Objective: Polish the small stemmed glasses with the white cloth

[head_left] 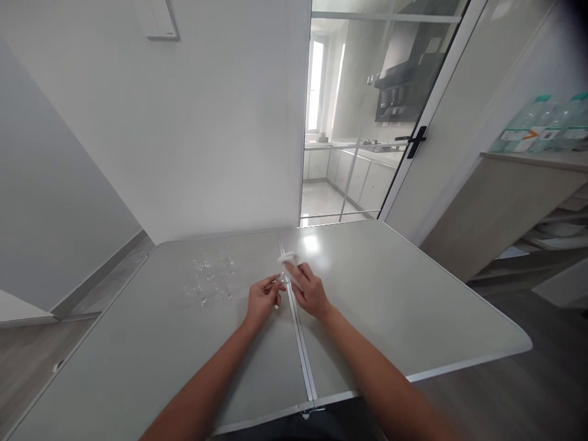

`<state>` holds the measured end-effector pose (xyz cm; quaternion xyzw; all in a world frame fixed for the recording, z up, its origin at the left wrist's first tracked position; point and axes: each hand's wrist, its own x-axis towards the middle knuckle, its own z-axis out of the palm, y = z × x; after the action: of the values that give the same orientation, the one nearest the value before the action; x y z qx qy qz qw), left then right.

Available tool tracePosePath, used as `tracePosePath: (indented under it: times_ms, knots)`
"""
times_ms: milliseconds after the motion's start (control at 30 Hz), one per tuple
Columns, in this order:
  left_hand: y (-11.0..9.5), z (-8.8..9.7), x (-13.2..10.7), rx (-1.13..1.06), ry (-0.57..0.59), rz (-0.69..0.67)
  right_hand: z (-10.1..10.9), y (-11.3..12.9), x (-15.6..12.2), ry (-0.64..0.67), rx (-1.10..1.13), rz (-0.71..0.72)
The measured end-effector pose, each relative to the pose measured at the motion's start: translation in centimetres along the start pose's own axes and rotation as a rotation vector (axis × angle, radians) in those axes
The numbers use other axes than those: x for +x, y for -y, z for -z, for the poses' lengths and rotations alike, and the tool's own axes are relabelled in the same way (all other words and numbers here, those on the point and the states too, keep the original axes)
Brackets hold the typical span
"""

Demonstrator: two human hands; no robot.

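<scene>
Both-handed at tabletop's [390, 306] middle seam: pinching a tiny clear piece [280, 283] with left hand [263, 300], clutching white cloth [287, 261] with right hand [309, 291]; similar pieces [211, 282] leftward.

A scatter of small clear glass pieces [211, 280] lies on the grey surface [413, 306] just left of and beyond the left hand [263, 301], barring a low sweep that way, and the white wall [206, 153] stands at the far edge, closing off reach beyond it. Right of the right hand [310, 293] the surface lies open to its edge; the near stretch either side of the centre seam [301, 349] is crossed only by the person's two forearms [220, 380].
</scene>
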<state>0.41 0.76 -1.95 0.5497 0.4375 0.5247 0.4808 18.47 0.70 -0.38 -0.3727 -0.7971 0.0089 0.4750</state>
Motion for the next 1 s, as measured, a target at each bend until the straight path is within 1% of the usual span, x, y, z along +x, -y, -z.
tracePosePath:
  times_ms: [33,67,100,167,200,267,300,400,433,533,633,733,767,833,867,900,967,1000]
  knots:
    - [-0.3,0.0,0.1,-0.121,0.037,0.07,0.1,-0.3,-0.1,0.072,0.004,0.083]
    - [-0.5,0.1,0.2,-0.231,0.078,0.129,0.1,-0.6,-0.2,0.106,0.001,0.128]
    - [-0.8,0.2,0.2,-0.334,0.123,0.184,0.1,-0.8,-0.2,0.093,-0.001,0.121]
    - [-1.3,0.3,0.3,-0.527,0.204,0.286,-0.1,-1.0,-0.4,0.016,0.025,0.053]
    - [-1.5,0.4,0.3,-0.606,0.231,0.327,-0.2,-1.0,-0.4,0.015,0.049,0.053]
    - [-1.7,0.6,0.2,-0.709,0.263,0.388,-0.4,-0.9,-0.4,0.065,0.108,0.112]
    - [-1.8,0.7,0.1,-0.737,0.284,0.42,-0.4,-0.8,-0.3,0.067,0.136,0.114]
    - [-2.0,1.1,0.0,-0.789,0.398,0.536,-0.2,-0.8,-0.4,-0.057,0.206,0.002]
    - [-2.0,1.3,0.0,-0.824,0.42,0.568,-0.2,-0.8,-0.4,-0.058,0.221,0.012]
    - [-2.1,1.9,0.1,-0.974,0.409,0.649,-0.2,-0.9,-0.7,0.037,0.248,0.134]
    - [-1.8,2.4,0.0,-1.067,0.398,0.723,-0.7,-0.8,-0.8,-0.001,0.255,0.136]
    - [-1.5,2.5,-0.1,-1.101,0.376,0.718,-1.5,-0.6,-0.9,0.072,0.247,0.238]
    - [-1.4,2.4,-0.2,-1.092,0.386,0.706,-1.7,-0.6,-1.0,0.057,0.248,0.221]
    - [-1.3,2.1,-0.2,-1.029,0.441,0.671,-2.1,-0.8,-1.2,-0.042,0.252,0.123]
    - [-1.3,1.8,-0.2,-0.983,0.463,0.635,-2.1,-1.0,-1.3,-0.074,0.258,0.096]
    - [-1.3,1.6,-0.2,-0.927,0.468,0.583,-2.1,-1.0,-1.4,-0.071,0.268,0.099]
    - [-1.2,1.0,-0.2,-0.784,0.437,0.451,-2.0,-1.1,-1.4,-0.038,0.303,0.112]
    - [-1.1,0.7,-0.1,-0.699,0.408,0.377,-1.8,-0.9,-1.3,-0.049,0.334,0.068]
